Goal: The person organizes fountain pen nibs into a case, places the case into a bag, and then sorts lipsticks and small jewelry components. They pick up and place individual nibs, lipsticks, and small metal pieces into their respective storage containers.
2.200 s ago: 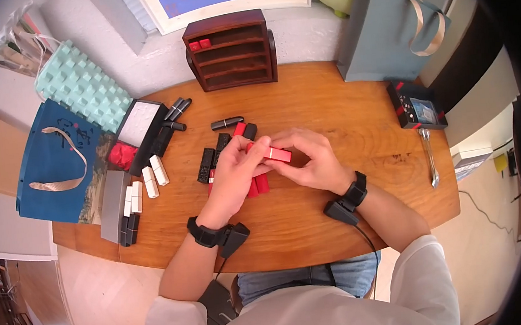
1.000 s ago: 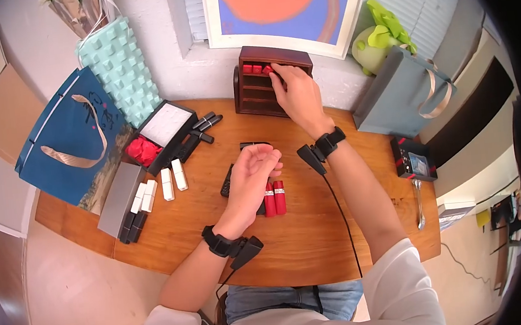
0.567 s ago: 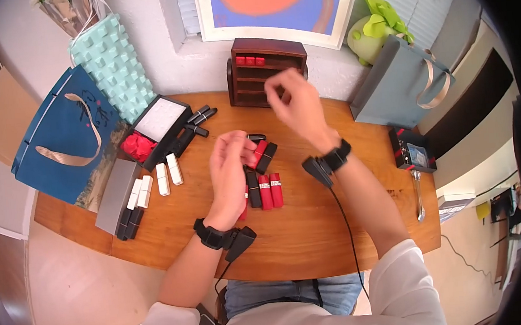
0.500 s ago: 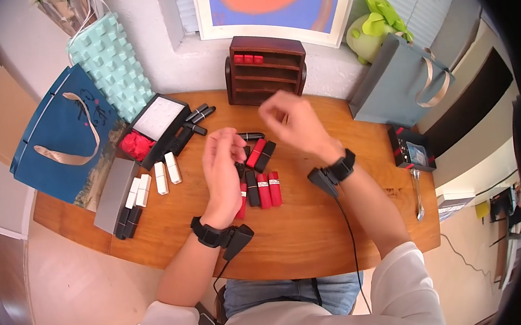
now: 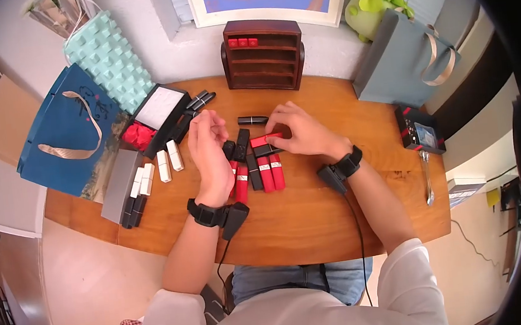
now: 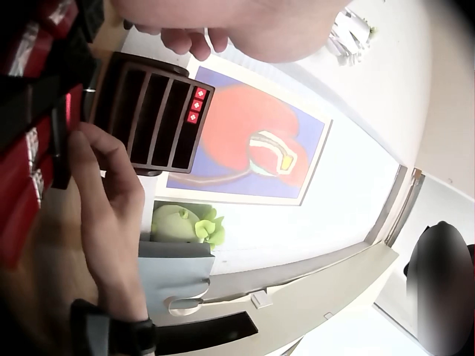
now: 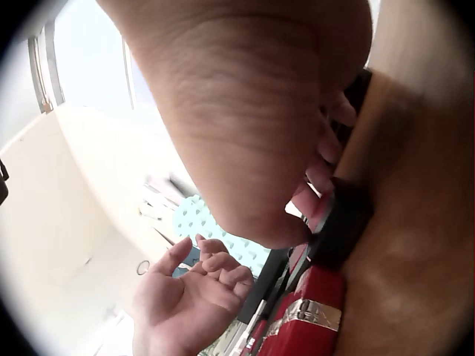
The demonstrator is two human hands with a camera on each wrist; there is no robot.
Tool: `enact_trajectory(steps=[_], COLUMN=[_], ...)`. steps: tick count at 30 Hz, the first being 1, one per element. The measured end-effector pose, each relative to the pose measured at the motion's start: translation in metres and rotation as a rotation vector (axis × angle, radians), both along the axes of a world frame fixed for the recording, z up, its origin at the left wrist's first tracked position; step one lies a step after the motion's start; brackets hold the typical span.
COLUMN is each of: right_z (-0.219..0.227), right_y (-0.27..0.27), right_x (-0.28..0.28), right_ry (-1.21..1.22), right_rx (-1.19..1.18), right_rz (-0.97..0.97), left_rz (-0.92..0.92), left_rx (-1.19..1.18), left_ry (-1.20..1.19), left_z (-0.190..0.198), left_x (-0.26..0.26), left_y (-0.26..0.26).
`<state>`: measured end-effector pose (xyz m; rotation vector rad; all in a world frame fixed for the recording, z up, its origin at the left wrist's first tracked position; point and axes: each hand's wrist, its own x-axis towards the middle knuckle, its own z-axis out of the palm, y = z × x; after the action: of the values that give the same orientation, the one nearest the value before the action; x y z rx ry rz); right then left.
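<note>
The right hand (image 5: 308, 134) reaches into the pile of red and black tubes, with thumb and fingertips around a red tube (image 5: 261, 141) lying against a black one (image 5: 265, 150). In the left wrist view that same hand (image 6: 111, 215) has its fingertips at the pile. Left of the pile, the left hand (image 5: 209, 161) hovers palm inward, fingers loosely bent, holding nothing; the right wrist view shows its palm (image 7: 193, 300). Several red tubes (image 5: 266, 174) lie side by side below. Three red pieces (image 5: 243, 42) stand at the top left of the dark wooden rack (image 5: 263, 56).
White tubes (image 5: 163, 166), a grey box (image 5: 119, 183) and an open black box (image 5: 161, 108) are at the left, beside a blue bag (image 5: 61, 141). A black tube (image 5: 252, 120) lies behind the pile. At the right are a grey bag (image 5: 395, 65), a small black box (image 5: 419, 129) and tongs (image 5: 427, 178).
The right hand has gone from the rack back down to the pile and its fingers have closed around a red tube. The rack's top row has gained a red piece. The left hand has moved left.
</note>
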<state>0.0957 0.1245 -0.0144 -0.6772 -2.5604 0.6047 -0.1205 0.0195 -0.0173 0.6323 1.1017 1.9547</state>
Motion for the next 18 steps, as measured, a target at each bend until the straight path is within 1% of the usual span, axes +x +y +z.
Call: enact_trajectory(steps=[2, 4, 5, 7, 8, 10, 11, 13, 14, 16, 17, 18], right_z=[0.001, 0.0, -0.003, -0.008, -0.008, -0.006, -0.004, -0.004, -0.005, -0.009, -0.015, -0.019], right_y=[-0.002, -0.003, -0.002, 0.001, 0.0, -0.009, -0.015, -0.031, -0.04, -0.055, -0.057, -0.061], right_x=[0.002, 0.004, 0.005, 0.006, 0.009, 0.018, 0.023, 0.035, 0.043, 0.057, 0.062, 0.066], right_ry=[-0.027, 0.039, 0.041, 0.165, 0.167, 0.446, 0.445, 0.538, 0.538, 0.567, 0.595, 0.594], right_rx=[-0.047, -0.231, -0.229, -0.397, -0.392, -0.722, -0.719, -0.708, -0.705, -0.583, -0.48, -0.482], right_rz=[0.018, 0.003, 0.001, -0.007, -0.008, -0.04, -0.043, -0.07, -0.079, -0.089, -0.054, -0.063], left_rz=[0.004, 0.015, 0.013, -0.08, -0.081, -0.296, -0.298, -0.553, -0.562, -0.649, -0.658, -0.666], left_rx=[0.002, 0.002, 0.003, 0.01, 0.015, -0.111, -0.108, -0.045, -0.042, -0.076, -0.074, -0.076], left_ry=[0.01, -0.032, -0.031, 0.064, 0.066, 0.426, 0.425, 0.473, 0.47, 0.403, 0.394, 0.39], left_z=[-0.001, 0.001, -0.002, -0.005, -0.004, -0.001, -0.002, -0.004, -0.003, 0.002, 0.004, 0.005], left_x=[-0.001, -0.001, -0.002, -0.002, 0.001, 0.01, 0.015, 0.026, 0.03, 0.036, 0.04, 0.043], left_y=[0.0, 0.001, 0.002, 0.002, 0.001, -0.002, -0.005, -0.011, -0.012, -0.015, -0.016, -0.018])
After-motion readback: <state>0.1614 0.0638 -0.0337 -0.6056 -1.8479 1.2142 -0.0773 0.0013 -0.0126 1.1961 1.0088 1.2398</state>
